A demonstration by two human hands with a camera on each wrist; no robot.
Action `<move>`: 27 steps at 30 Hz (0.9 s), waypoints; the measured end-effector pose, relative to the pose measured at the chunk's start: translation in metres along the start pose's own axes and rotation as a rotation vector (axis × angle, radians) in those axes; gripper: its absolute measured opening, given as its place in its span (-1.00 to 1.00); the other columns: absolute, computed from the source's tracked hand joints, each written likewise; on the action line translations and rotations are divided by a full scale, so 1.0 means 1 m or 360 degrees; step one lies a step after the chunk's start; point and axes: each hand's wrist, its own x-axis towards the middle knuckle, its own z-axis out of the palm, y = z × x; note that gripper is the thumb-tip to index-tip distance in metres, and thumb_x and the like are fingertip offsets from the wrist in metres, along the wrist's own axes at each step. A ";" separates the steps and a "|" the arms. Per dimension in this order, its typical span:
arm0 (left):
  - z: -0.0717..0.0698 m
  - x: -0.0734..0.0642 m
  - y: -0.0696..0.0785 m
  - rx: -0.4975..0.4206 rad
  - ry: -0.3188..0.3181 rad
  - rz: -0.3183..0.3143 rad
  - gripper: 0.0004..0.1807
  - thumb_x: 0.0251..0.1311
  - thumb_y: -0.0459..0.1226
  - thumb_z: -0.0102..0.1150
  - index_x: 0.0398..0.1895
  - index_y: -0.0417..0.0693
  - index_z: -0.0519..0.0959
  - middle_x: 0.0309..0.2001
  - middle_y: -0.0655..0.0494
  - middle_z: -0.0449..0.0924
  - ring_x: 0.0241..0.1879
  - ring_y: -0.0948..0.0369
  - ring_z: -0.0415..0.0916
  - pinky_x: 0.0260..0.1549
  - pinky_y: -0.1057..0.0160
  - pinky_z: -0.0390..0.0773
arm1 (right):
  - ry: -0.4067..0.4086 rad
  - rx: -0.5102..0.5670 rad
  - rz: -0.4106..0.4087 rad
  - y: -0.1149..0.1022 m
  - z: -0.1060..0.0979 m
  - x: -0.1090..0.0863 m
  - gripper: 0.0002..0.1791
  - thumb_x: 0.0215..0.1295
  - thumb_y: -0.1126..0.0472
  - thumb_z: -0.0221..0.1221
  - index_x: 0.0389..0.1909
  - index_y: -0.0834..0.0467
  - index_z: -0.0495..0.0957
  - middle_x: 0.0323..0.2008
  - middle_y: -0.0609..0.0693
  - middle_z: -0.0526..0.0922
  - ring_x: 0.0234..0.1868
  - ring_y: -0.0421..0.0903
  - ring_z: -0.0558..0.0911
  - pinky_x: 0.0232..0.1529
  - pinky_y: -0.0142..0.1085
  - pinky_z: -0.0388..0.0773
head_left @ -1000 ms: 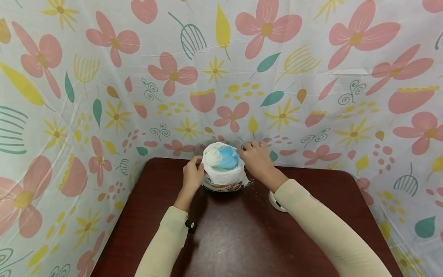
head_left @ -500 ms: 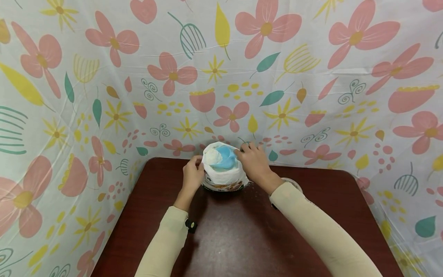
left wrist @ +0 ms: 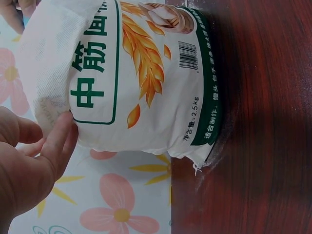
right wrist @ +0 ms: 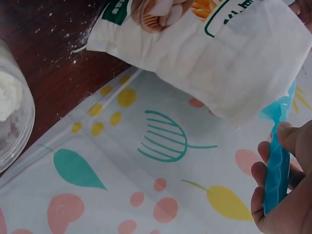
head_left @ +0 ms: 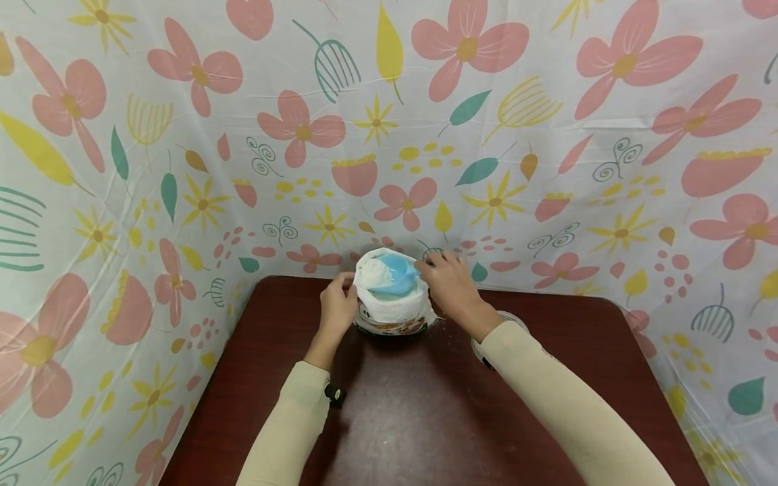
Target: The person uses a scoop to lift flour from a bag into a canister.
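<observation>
A white woven flour bag [head_left: 395, 309] stands with its mouth turned open at the back of the table, flour [head_left: 373, 275] showing inside. My left hand [head_left: 338, 307] pinches the left side of its rim; in the left wrist view the fingers lie along the bag's outer face. On the other side, my right hand [head_left: 452, 283] grips the handle of a blue plastic scoop [right wrist: 277, 170]. The scoop's bowl sits in the bag's mouth, against the flour, its hollow partly visible from above. From the right wrist, the bag's folded edge hides most of that bowl.
Right of the bag, a clear round container [right wrist: 30, 114] holds some white flour; the right sleeve [head_left: 535, 378] partly covers it from above. Flour specks dust the dark red tabletop [head_left: 413, 418] near the bag. A flower-printed cloth [head_left: 389, 135] hangs close behind the table.
My right hand has shifted slightly left and turned the scoop, so its hollow now shows more. More of the clear container appears past the sleeve. The left hand stays at the rim.
</observation>
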 end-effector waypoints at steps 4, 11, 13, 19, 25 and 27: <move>0.000 0.000 -0.001 0.0005 0.0005 0.0014 -0.73 0.51 -0.38 0.05 0.17 -0.15 0.61 -0.05 -0.12 0.69 -0.30 0.05 0.69 -0.32 0.15 0.78 | 0.0009 0.0041 -0.0007 0.004 -0.006 -0.002 -0.64 0.32 0.23 0.40 0.13 0.03 0.71 -0.01 0.10 0.66 -0.06 0.14 0.58 -0.32 -0.05 0.50; 0.000 0.001 -0.002 0.0008 0.0014 0.0019 -0.73 0.51 -0.38 0.06 0.16 -0.16 0.61 -0.10 -0.11 0.69 -0.33 0.07 0.69 -0.34 0.16 0.77 | 0.0058 0.0056 -0.0019 0.012 -0.011 -0.008 -0.66 0.30 0.24 0.41 0.09 0.03 0.71 -0.05 0.08 0.69 -0.17 0.13 0.55 -0.38 -0.06 0.45; 0.000 0.002 -0.002 0.0010 0.0014 0.0028 -0.73 0.50 -0.38 0.06 0.15 -0.17 0.62 -0.10 -0.11 0.69 -0.34 0.07 0.69 -0.35 0.17 0.77 | 0.0066 0.0077 -0.0019 0.015 -0.013 -0.009 -0.64 0.29 0.24 0.41 0.10 0.02 0.71 -0.06 0.08 0.69 -0.15 0.14 0.55 -0.35 -0.04 0.46; 0.001 0.003 -0.001 -0.0006 0.0011 0.0025 -0.73 0.50 -0.39 0.06 0.15 -0.20 0.62 -0.11 -0.12 0.69 -0.33 0.06 0.69 -0.35 0.20 0.77 | 0.0137 0.0138 -0.0034 0.021 -0.020 -0.015 -0.65 0.26 0.28 0.43 0.07 0.05 0.73 -0.11 0.11 0.69 -0.09 0.17 0.61 -0.33 0.00 0.55; 0.001 0.002 -0.001 -0.0024 0.0002 0.0004 -0.72 0.50 -0.39 0.06 0.17 -0.19 0.60 -0.08 -0.15 0.68 -0.28 0.04 0.69 -0.32 0.19 0.78 | 0.0084 0.0252 0.0050 0.026 -0.024 -0.022 -0.65 0.31 0.29 0.39 0.11 0.07 0.73 -0.11 0.11 0.68 -0.15 0.15 0.58 -0.39 -0.09 0.45; 0.001 0.002 -0.001 -0.0022 0.0008 -0.0001 -0.73 0.49 -0.40 0.06 0.16 -0.18 0.60 -0.09 -0.15 0.69 -0.28 0.03 0.70 -0.32 0.17 0.79 | 0.0072 0.0300 0.0093 0.027 -0.025 -0.024 -0.65 0.32 0.27 0.38 0.12 0.07 0.73 -0.09 0.11 0.68 -0.13 0.17 0.58 -0.37 -0.07 0.46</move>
